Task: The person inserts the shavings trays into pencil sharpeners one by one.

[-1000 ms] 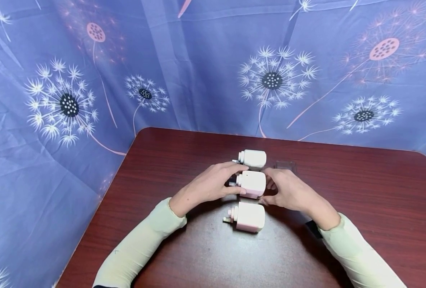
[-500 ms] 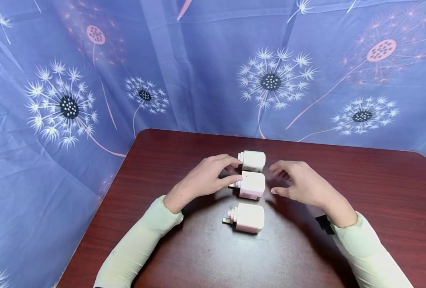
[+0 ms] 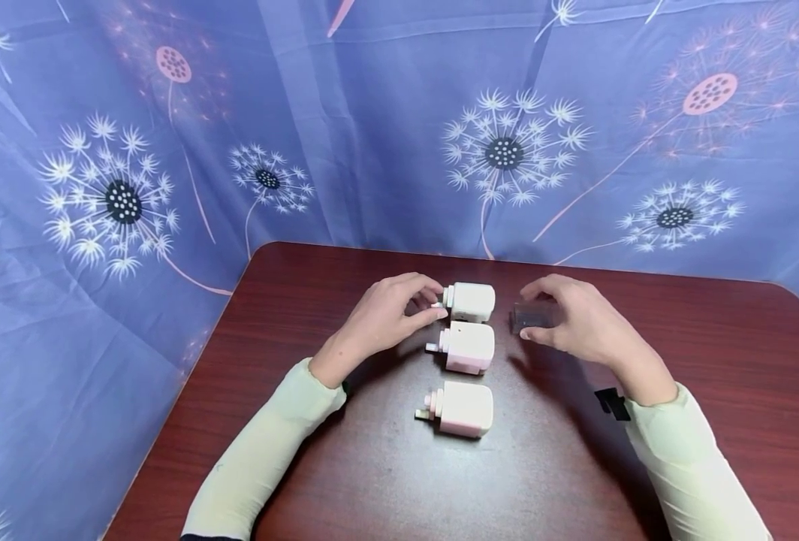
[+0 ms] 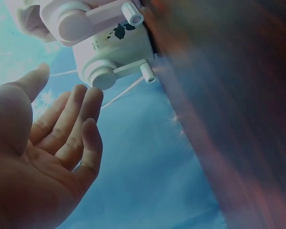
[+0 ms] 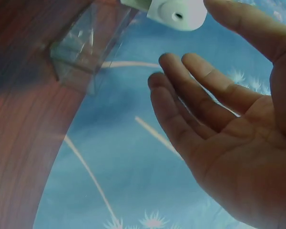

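Note:
Three small box-shaped crank pencil sharpeners lie in a column on the table: a white one (image 3: 475, 300) at the back, a pale pink one (image 3: 470, 346) in the middle and a cream-and-pink one (image 3: 465, 409) in front. Their cranks point left. Fingers loosely bent, my left hand (image 3: 386, 315) hovers beside the back sharpener's crank (image 4: 128, 69). To the right, my right hand (image 3: 582, 319) holds its thumb and fingers spread on either side of a clear plastic box (image 3: 524, 317). The right wrist view shows a pencil hole (image 5: 178, 16) in a sharpener's face.
The dark red-brown wooden table (image 3: 345, 481) ends at a blue cloth (image 3: 372, 150) printed with dandelions, hung behind it and on the left. A black strap end (image 3: 612, 404) sticks out at the right wrist.
Both hands have drawn away from the middle sharpener. The left has shifted back toward the rear one's crank; the right has moved right and back to the clear box.

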The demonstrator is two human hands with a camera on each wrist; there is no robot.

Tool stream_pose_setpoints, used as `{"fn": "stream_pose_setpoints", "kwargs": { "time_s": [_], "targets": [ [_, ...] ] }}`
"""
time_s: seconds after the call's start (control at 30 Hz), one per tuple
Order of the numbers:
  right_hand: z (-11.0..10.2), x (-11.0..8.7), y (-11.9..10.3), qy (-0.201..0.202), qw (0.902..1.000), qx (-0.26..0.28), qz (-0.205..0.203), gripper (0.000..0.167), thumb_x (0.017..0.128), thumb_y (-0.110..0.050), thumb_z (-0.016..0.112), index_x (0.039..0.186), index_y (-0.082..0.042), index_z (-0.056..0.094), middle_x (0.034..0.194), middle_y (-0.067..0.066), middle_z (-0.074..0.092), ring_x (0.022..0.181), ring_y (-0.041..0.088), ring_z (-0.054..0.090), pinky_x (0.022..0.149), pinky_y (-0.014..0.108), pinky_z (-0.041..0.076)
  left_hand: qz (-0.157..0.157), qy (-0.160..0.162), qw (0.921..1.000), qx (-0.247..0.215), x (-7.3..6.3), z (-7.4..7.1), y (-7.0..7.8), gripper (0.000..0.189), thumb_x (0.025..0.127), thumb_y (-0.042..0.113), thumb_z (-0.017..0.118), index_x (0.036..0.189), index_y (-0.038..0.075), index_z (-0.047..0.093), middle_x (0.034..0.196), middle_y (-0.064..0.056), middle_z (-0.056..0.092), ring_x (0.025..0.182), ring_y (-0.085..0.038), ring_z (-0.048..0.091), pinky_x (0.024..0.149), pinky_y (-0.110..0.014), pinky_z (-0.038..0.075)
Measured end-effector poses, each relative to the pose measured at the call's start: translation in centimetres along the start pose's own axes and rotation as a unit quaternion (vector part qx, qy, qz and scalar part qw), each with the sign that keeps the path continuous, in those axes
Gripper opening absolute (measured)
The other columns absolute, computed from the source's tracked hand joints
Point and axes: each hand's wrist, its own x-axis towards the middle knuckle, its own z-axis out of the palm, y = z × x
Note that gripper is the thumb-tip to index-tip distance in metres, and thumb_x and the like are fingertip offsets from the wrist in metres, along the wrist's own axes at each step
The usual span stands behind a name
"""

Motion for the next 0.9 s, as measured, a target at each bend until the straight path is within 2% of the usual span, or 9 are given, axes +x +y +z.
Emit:
{"fn": "stream_pose_setpoints", "kwargs": {
  "time_s": [0.17,0.27,0.43,0.6,0.73,0.9],
  "targets": [
    [-0.8,0.6,1.3,-0.021,0.9992,-0.027,0.02,0.065,0.077,-0.018,0.095,0.132,0.001,0.066,0.133,0.022,0.066,0.123,0.041,0.061,0.107,0.059,0.045,-0.012,-0.004,0.9999,0.005,0.7,0.4,-0.4,0.035,0.096,0.031,0.082,0.123,0.011,0.074,0.107,-0.001,0.075,0.095,-0.012,0.071,0.086,-0.035,0.059],
    [-1.1,1.0,2.2,-0.04,0.998,-0.038,0.03,0.071,0.076,-0.02,0.095,0.135,0.001,0.063,0.135,0.025,0.063,0.123,0.044,0.06,0.106,0.061,0.045,-0.014,-0.002,0.9999,0.009,1.1,0.5,-0.7,0.037,0.094,0.031,0.084,0.125,0.012,0.073,0.108,0.0,0.074,0.097,-0.011,0.071,0.086,-0.032,0.057],
    [-1.2,1.4,3.4,-0.076,0.9956,-0.033,0.043,0.076,0.075,-0.023,0.097,0.137,0.002,0.061,0.129,0.024,0.066,0.117,0.042,0.062,0.1,0.062,0.048,-0.016,-0.011,0.9994,0.028,1.8,0.8,-1.1,0.042,0.094,0.038,0.083,0.128,0.015,0.072,0.114,0.004,0.071,0.105,-0.01,0.069,0.092,-0.028,0.054],
    [-0.8,1.8,4.2,-0.096,0.9937,-0.031,0.049,0.076,0.074,-0.023,0.098,0.136,0.001,0.062,0.117,0.019,0.068,0.109,0.037,0.064,0.096,0.059,0.05,-0.022,-0.027,0.9987,0.037,2.5,1.1,-1.2,0.046,0.097,0.038,0.08,0.135,0.015,0.07,0.124,0.002,0.069,0.117,-0.015,0.066,0.101,-0.033,0.051],
    [-0.4,1.9,4.7,-0.108,0.9923,-0.029,0.053,0.072,0.072,-0.02,0.098,0.131,0.001,0.064,0.108,0.014,0.069,0.1,0.031,0.065,0.091,0.053,0.051,-0.024,-0.052,0.9977,0.036,3.0,1.3,-1.3,0.051,0.1,0.041,0.076,0.143,0.015,0.065,0.133,0.001,0.067,0.125,-0.018,0.063,0.106,-0.036,0.05],
    [-0.2,1.9,5.1,-0.118,0.9914,-0.017,0.055,0.068,0.071,-0.018,0.099,0.127,0.001,0.065,0.101,0.011,0.068,0.092,0.025,0.066,0.085,0.046,0.053,-0.025,-0.085,0.9952,0.041,3.5,1.5,-1.3,0.059,0.101,0.046,0.072,0.152,0.018,0.058,0.142,0.002,0.063,0.132,-0.015,0.06,0.11,-0.036,0.048]
  ]
}}
